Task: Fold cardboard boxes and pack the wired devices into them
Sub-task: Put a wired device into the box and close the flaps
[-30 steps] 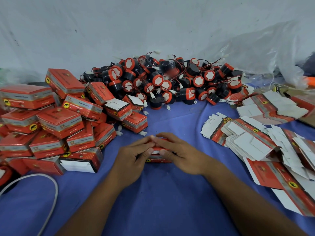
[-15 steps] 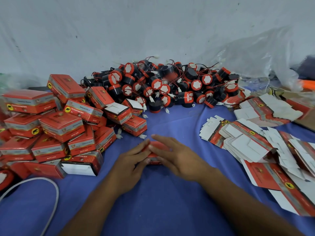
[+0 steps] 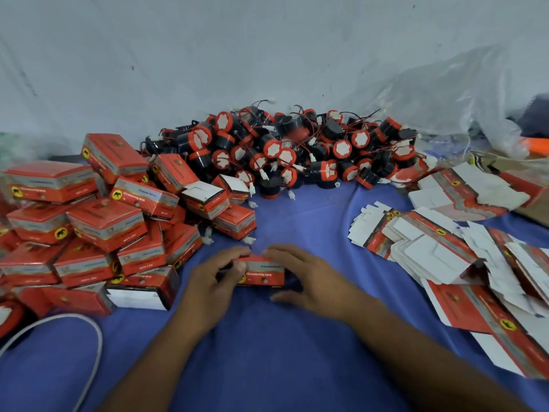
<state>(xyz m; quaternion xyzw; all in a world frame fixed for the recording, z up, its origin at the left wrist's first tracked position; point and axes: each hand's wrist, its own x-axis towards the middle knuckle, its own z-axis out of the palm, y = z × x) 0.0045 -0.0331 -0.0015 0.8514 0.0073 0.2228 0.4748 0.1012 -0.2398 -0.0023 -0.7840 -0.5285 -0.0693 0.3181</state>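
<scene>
Head view, starting at the far left: a big pile of finished boxes (image 3: pixel 89 227), red with a grey band, is stacked and tumbled on the blue tabletop (image 3: pixel 282 361), with a white cable (image 3: pixel 92 337) looping in front of it.

Moving in, the left hand (image 3: pixel 212 282) has its grip clenched round the left end of one small box (image 3: pixel 263 273), fingers curled over the top and thumb pressed near the corner. That box sits on the tabletop at centre, long printed side facing the camera.

The right hand (image 3: pixel 310 278) lies across the box's top and right end with fingers stretched out, pressing rather than clutching, its grip released and the thumb loose on the cloth in front.

Behind them sits the heap of wired devices (image 3: pixel 297 150), black and orange with red leads. Further right are the flat box blanks (image 3: pixel 430 251), white sides up, and a clear plastic bag (image 3: pixel 451 93) against the wall.

This looks like the closing step: the left end flap is being tucked while the right hand steadies. (Whether a device is already inside, I cannot tell.)

Next call: seat that flap fully without crushing the thin card, then send the box left to the pile and reach right for a fresh blank.
</scene>
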